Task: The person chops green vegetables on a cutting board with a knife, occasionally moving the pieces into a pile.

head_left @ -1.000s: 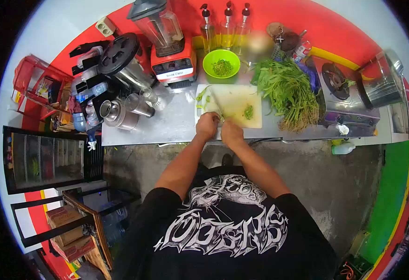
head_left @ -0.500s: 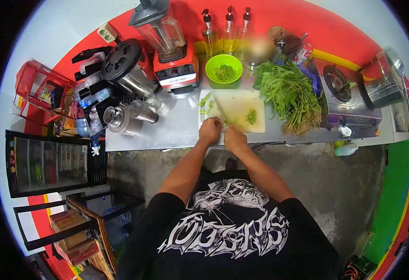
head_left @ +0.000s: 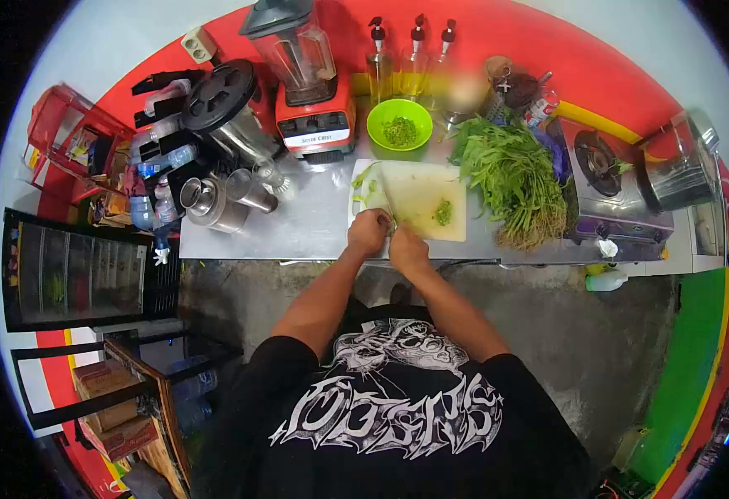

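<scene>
Near the front edge of a white cutting board, my right hand is closed round the handle of a knife, whose blade points away from me. Beside it on the left, my left hand has its fingers pressed together close to the blade; what they hold is too small to make out. Green chillies lie at the board's left side. A small heap of chopped green pieces sits on its right half. Behind the board, a lime-green bowl holds more chopped greens.
Leafy greens with roots lie right of the board, next to a gas stove. Behind stand a red blender and pump bottles. Metal cups and a steel jug stand on the left of the counter.
The view has shifted slightly. Both hands stay at the board's front edge, with the knife still in my right hand.
</scene>
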`<action>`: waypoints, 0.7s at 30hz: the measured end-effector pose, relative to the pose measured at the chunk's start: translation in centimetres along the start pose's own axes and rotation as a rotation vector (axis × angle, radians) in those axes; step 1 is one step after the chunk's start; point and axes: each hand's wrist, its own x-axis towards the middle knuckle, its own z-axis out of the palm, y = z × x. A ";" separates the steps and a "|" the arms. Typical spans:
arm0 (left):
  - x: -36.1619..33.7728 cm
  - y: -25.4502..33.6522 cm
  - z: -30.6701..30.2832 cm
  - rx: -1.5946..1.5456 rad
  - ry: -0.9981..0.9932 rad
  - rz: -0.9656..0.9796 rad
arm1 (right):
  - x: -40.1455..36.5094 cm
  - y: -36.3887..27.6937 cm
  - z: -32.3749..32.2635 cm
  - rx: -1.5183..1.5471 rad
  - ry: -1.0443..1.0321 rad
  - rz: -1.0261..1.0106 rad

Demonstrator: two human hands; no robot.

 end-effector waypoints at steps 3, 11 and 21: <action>0.2 -0.4 0.3 -0.046 0.084 0.097 | -0.8 0.1 -0.8 0.017 0.067 -0.067; 1.4 2.4 1.4 0.166 0.006 0.117 | -1.8 3.4 -3.7 0.067 0.100 0.097; 0.9 3.5 4.3 0.011 0.111 0.409 | -2.5 5.1 -5.4 0.064 0.179 0.127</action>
